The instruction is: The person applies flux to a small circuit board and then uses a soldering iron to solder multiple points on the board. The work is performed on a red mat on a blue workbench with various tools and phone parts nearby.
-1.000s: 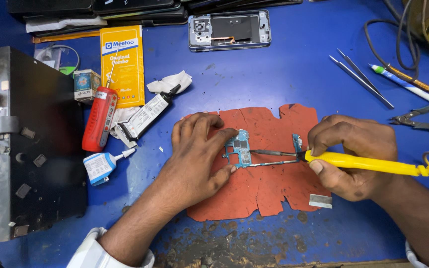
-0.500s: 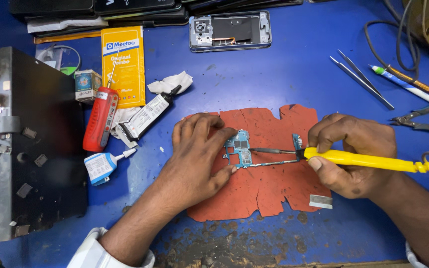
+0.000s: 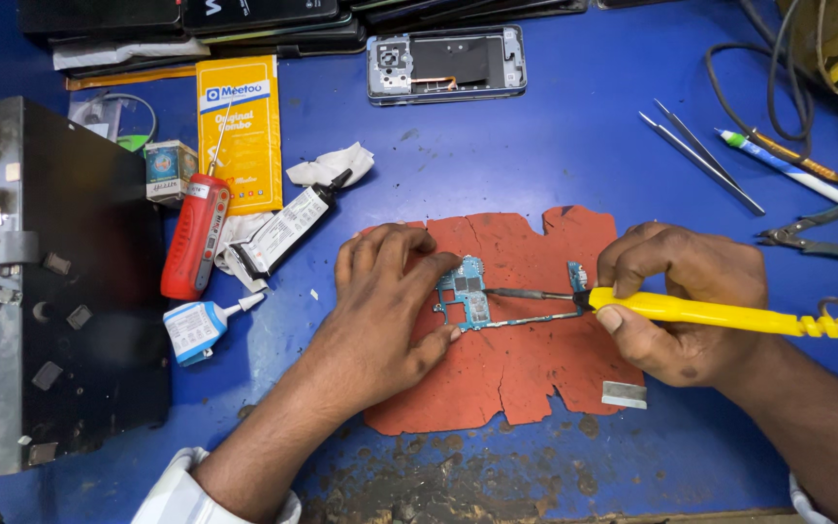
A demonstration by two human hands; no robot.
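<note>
My left hand (image 3: 385, 306) rests on a torn red mat (image 3: 521, 374) and pins a small blue-green circuit board (image 3: 463, 291) with its fingertips. My right hand (image 3: 686, 301) grips a yellow soldering iron (image 3: 720, 312) whose metal tip (image 3: 526, 293) reaches left to the board's right edge. A second thin metal rod runs just below the tip. A tiny blue board piece (image 3: 575, 276) lies on the mat by my right thumb.
A black metal box (image 3: 60, 291) stands at the left. Beside it lie a red bottle (image 3: 194, 238), a glue tube (image 3: 288, 228), a small white-blue bottle (image 3: 201, 325) and a yellow packet (image 3: 240, 131). An opened phone frame (image 3: 448, 63) sits at the back; tweezers (image 3: 700, 155), pens and pliers (image 3: 821, 233) at the right.
Almost nothing differs. Both hands stay on the mat, with the iron tip still at the board.
</note>
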